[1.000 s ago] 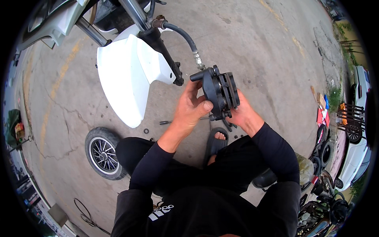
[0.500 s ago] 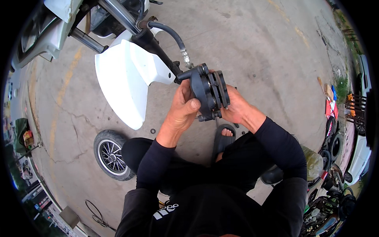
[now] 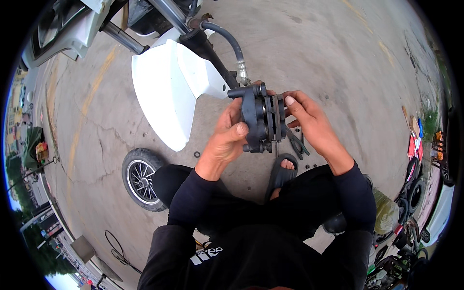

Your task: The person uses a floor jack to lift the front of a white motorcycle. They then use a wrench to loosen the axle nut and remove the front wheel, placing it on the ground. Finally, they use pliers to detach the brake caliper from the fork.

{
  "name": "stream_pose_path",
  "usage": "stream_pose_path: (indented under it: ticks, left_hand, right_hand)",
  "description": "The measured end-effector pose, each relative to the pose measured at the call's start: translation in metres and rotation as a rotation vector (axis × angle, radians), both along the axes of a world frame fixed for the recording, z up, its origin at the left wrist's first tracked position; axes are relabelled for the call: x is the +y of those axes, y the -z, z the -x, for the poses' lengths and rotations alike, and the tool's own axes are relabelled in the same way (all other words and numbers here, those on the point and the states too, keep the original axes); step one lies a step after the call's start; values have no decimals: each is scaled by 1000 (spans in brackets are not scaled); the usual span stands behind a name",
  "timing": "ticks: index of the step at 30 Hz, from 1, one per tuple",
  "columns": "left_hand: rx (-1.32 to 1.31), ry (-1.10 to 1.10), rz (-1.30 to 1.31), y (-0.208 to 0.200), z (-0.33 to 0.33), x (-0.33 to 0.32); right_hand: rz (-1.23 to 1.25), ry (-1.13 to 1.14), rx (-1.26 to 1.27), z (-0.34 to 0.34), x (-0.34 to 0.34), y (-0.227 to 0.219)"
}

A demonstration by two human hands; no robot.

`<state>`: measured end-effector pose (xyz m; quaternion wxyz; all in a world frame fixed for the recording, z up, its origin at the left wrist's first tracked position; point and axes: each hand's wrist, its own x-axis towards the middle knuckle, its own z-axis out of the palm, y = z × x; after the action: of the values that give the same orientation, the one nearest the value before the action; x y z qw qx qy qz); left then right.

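A black brake caliper [image 3: 252,118] is held up in front of me, with its pads showing as stacked plates along its right side. My left hand [image 3: 223,140] is closed round its left side, thumb at the front and the other fingers hidden behind. At the upper right edge of the caliper, my right hand [image 3: 311,121] grips the outer plate between thumb and fingers; some fingertips are out of sight. A dark brake hose [image 3: 232,41] with a metal fitting runs down to the caliper's top. The black fork leg [image 3: 209,53] stands just behind it.
A white front fender [image 3: 162,96] hangs on the fork at upper left. On the concrete lie a spoked-rim wheel [image 3: 143,181], pliers [image 3: 296,144], small round parts [image 3: 308,166] and a black cable loop [image 3: 116,251]. Tyres and motorcycle parts crowd the right edge.
My right hand has shifted from the caliper's lower right side to its upper outer edge. The caliper and left hand sit slightly further right in view. Pliers have come into sight.
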<state>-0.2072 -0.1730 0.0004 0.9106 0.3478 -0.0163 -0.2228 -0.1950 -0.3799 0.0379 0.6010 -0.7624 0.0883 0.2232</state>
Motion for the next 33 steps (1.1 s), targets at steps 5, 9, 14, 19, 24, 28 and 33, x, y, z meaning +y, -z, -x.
stream_pose_path:
  ticks: [5,9,14,19,24,28,33]
  left_hand:
    - [-20,-32,4,4,2,-1]
    - [8,-35,-48,4,3,1]
    - [-4,-14,-79,4,3,4]
    - [34,-47,-70,3,4,3]
    - [70,-77,-83,3,4,2]
    - [77,-81,-74,2,1,1]
    - [62,-56,-49,3,-2,3]
  right_hand:
    - [-46,-44,-107,4,5,-11]
    - [-116,-57,-126,5,8,-14]
    - [-79,-108,-92,5,8,-14]
    - [-88,-101,-72,5,10,-16]
    - [-131,-37,-48,6,13,-17]
    - [-99,-68,-141,7,11,-15]
    - [-112,-75,-220,11,16,-20]
